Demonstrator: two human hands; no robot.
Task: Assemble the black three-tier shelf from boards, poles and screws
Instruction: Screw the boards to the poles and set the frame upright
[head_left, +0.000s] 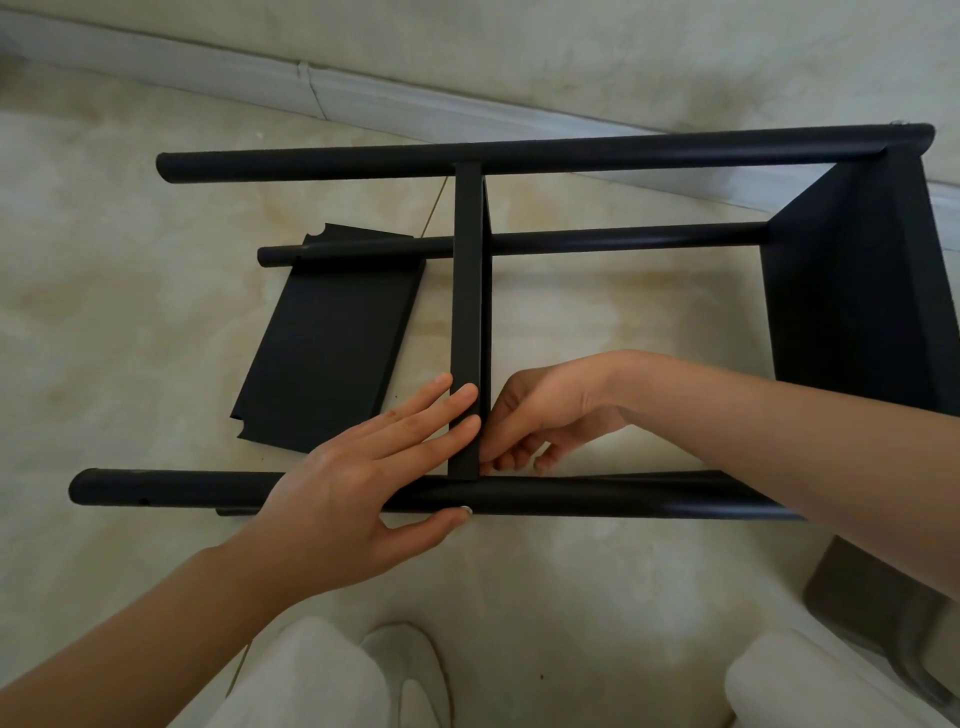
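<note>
The flat black metal middle board (469, 322) stands edge-up, running away from the near round black pole (571, 496); the flat left hand (363, 467) steadies it, while the right hand (540, 415), fingers curled, seemingly pinches a screw at their joint.
</note>
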